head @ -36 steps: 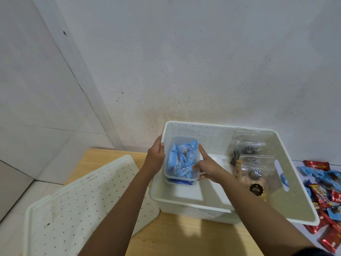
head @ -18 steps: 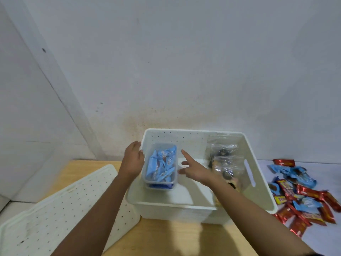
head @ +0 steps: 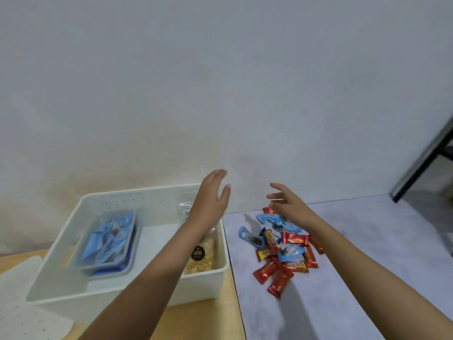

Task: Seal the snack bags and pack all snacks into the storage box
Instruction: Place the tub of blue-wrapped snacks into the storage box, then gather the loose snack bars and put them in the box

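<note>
Reach toward loose snacks [head: 294, 239], right of storage box [head: 137, 201].
My left hand [head: 210, 201] and right hand [head: 290, 204] hover spread, holding nothing; next move, I judge: scoop the snacks, carry them left into the box.

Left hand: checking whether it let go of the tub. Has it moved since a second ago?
Yes. The left hand has left the tub at the box's left end and is now open above the box's right end.
</note>
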Demonstrator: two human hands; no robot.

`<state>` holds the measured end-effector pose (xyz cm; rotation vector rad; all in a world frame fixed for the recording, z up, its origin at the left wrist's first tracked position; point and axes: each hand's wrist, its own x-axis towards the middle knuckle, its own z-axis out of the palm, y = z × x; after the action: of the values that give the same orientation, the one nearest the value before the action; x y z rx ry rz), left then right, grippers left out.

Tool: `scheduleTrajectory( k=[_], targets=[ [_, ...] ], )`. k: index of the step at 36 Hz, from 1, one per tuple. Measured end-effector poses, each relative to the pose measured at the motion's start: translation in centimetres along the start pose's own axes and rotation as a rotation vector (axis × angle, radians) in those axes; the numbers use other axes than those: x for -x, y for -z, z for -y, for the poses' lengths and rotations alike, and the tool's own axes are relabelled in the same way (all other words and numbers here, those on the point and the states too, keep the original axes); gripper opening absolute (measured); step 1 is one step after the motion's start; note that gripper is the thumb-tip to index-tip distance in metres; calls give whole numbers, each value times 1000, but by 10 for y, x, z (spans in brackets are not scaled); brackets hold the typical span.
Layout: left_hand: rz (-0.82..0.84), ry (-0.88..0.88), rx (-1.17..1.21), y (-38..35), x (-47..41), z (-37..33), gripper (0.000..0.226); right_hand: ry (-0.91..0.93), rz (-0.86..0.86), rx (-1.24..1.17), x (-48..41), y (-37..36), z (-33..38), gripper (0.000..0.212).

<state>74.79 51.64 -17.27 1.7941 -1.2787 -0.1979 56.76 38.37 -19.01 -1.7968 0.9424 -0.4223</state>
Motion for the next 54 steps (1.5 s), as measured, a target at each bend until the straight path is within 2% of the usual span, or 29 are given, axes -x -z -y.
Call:
scheduleTrajectory(
  k=[5, 9, 12, 15, 18, 29, 33, 40, 48, 54],
  targets=[
    [170, 57, 39, -108, 35, -29, 45, -114, 1, 109, 15, 62, -77, 55],
    [255, 157, -40, -182, 89, -5, 58, -195, 50, 204, 27, 83, -143, 61],
    [378, 252, -235, -220, 133, 26, 84, -133, 32, 330, 35, 81, -190, 79],
    [418, 273, -428, -243, 163, 45, 98, -46, 47, 517, 38, 71, -228, 110],
    [416, 305, -543, -255, 166, 54, 97, 50, 34, 677, 33, 56, -258, 111],
    [303, 214, -681, -257, 87, 108, 92, 294, 15, 754, -40, 39, -270, 99],
    [328, 127, -668, -255, 53, 126, 84, 369, 9, 764, -75, 39, -266, 97],
    [348, 64, -652, -257, 14, 146, 76, 469, 101, 863, -116, 37, -264, 103],
    [328, 35, -631, -259, 1, 150, 73, 492, 110, 849, -126, 37, -265, 93],
    [390, -25, -684, -261, -10, 153, 77, 407, 43, 809, -128, 34, -260, 85]
  ],
)
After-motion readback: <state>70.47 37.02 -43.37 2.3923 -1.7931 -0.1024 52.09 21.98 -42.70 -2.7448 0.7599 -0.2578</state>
